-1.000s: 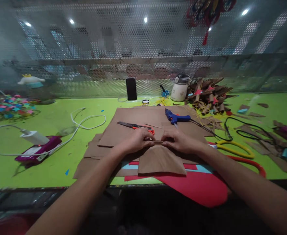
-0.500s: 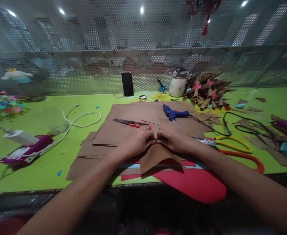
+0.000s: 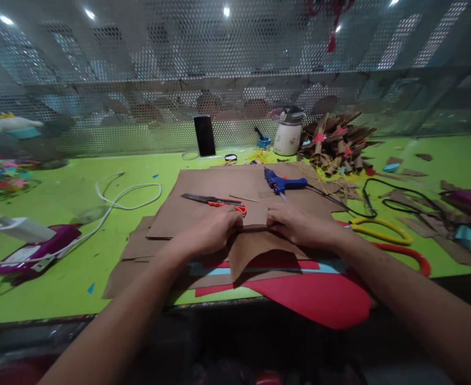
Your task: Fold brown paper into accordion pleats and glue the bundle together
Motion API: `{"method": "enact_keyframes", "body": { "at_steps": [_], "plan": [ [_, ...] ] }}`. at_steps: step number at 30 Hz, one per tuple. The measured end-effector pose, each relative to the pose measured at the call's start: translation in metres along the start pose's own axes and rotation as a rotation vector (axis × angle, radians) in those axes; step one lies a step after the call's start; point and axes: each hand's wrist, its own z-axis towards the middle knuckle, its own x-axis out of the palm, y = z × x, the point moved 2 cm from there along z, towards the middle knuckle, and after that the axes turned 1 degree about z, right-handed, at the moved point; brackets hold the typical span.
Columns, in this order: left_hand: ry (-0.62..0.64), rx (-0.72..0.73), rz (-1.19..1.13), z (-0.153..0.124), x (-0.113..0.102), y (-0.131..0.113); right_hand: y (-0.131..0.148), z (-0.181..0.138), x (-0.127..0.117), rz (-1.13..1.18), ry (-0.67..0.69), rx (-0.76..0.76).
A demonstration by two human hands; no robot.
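Both my hands rest on a small piece of brown paper [image 3: 249,250] lying on a stack of brown sheets [image 3: 215,192]. My left hand [image 3: 209,231] pinches the paper's rolled top edge at its left end. My right hand [image 3: 299,224] pinches the same edge further right. The paper's lower part curls up off the red and blue sheets [image 3: 319,299] beneath it. An orange-handled utility knife [image 3: 215,201] lies just beyond my left hand, and a blue glue gun [image 3: 283,183] lies beyond my right.
Yellow-handled scissors [image 3: 380,229] and a red loop [image 3: 408,256] lie to the right, with black cable [image 3: 396,200]. A pile of brown paper cones [image 3: 337,144], a white jar [image 3: 288,132] and a black phone [image 3: 204,135] stand at the back. A purple device with white cable [image 3: 38,247] lies left on the green table [image 3: 78,214].
My hands came together at the paper's top edge, then moved apart along it. The paper's flat lower part has curled upward. The view shifted slightly down and left.
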Motion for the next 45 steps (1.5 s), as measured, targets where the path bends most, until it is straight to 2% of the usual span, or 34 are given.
{"method": "enact_keyframes", "body": {
  "at_steps": [13,23,29,34,37,39,41,45],
  "plan": [
    [0.042,0.017,0.14,-0.008,0.001,0.0,-0.001,-0.012,-0.004,-0.051,0.085,0.036],
    [0.078,0.067,0.191,-0.005,0.001,-0.009,0.003,-0.012,-0.007,-0.184,0.155,-0.154],
    [0.057,0.033,0.144,-0.005,-0.006,-0.008,0.009,-0.019,0.001,-0.407,0.05,-0.142],
    [0.114,-0.05,-0.19,-0.003,-0.017,-0.003,0.015,-0.021,-0.001,-0.436,-0.062,-0.093],
    [0.081,-0.127,-0.287,0.0,-0.019,0.001,0.023,-0.019,-0.005,-0.438,-0.123,-0.13],
    [0.074,-0.122,-0.291,0.001,-0.02,0.001,0.03,-0.017,-0.005,-0.432,-0.15,-0.163],
    [0.121,-0.079,-0.322,0.0,-0.02,0.0,0.036,-0.015,-0.005,-0.428,-0.191,-0.189],
    [0.202,-0.045,-0.537,-0.006,-0.02,-0.004,0.041,-0.011,-0.007,-0.427,-0.322,-0.25]
  ]
}}
